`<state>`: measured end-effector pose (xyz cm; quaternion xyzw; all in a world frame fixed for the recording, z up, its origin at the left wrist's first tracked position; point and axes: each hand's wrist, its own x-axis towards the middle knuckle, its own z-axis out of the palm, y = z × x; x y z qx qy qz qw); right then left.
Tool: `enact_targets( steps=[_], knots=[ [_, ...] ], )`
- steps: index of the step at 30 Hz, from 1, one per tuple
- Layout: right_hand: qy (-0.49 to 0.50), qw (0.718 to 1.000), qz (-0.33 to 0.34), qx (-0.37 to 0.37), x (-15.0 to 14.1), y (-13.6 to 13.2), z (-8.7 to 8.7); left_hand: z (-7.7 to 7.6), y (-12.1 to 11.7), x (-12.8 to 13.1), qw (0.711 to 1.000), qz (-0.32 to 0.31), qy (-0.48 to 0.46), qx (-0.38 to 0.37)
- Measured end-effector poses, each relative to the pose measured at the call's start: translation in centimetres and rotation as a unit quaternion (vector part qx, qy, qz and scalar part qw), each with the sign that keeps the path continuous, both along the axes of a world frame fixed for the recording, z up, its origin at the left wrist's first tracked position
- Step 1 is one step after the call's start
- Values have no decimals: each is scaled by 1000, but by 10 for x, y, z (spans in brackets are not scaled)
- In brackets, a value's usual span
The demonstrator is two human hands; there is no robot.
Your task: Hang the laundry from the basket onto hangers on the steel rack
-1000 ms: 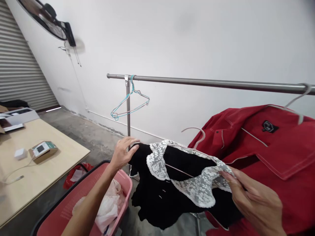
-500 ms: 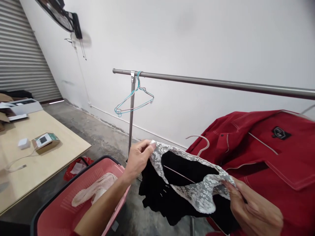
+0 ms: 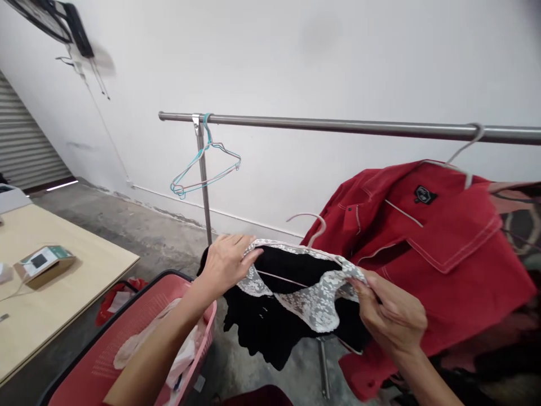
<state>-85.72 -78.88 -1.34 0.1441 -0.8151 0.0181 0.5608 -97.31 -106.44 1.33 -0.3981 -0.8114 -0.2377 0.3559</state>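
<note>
Between my hands hangs a black garment (image 3: 270,324) with a white floral lace collar (image 3: 310,307). A pale wire hanger (image 3: 323,225) sits inside it, its hook sticking up above the neckline. My left hand (image 3: 230,259) is closed round the lace at the garment's left shoulder. My right hand (image 3: 391,310) pinches the lace at the other shoulder. The hanger's lower bar shows through the neck opening, while its shoulder ends are hidden by fabric and fingers.
A metal clothes rail (image 3: 338,125) crosses ahead, carrying turquoise and pale hangers (image 3: 207,163) and a red jacket (image 3: 380,225). Below left, a pink laundry basket (image 3: 84,366) holds light clothes. A wooden table (image 3: 97,254) with a small box (image 3: 44,265) stands further left.
The view has turned right, showing more of the red jacket and rail. My left hand has shifted its hold, its fingers now lying over the lace shoulder. The right hand keeps its grip.
</note>
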Motion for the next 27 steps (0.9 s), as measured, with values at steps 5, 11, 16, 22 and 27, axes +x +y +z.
enact_targets(
  steps=[5,11,16,22,27],
  knots=[
    [-98,990,80,-68,-6,0,13,4,5,-2,993,-56,-70,80],
    [-247,946,88,-189,-6,38,13,17,-11,-21,981,-35,-98,164],
    [-204,935,59,-285,3,48,18,25,-21,-32,980,-5,-91,176],
    [-115,981,44,-153,2,4,54,28,-10,-33,981,-24,-89,171],
    [-101,994,13,-26,-20,-2,39,26,-3,-32,981,-40,-97,166]
  ],
)
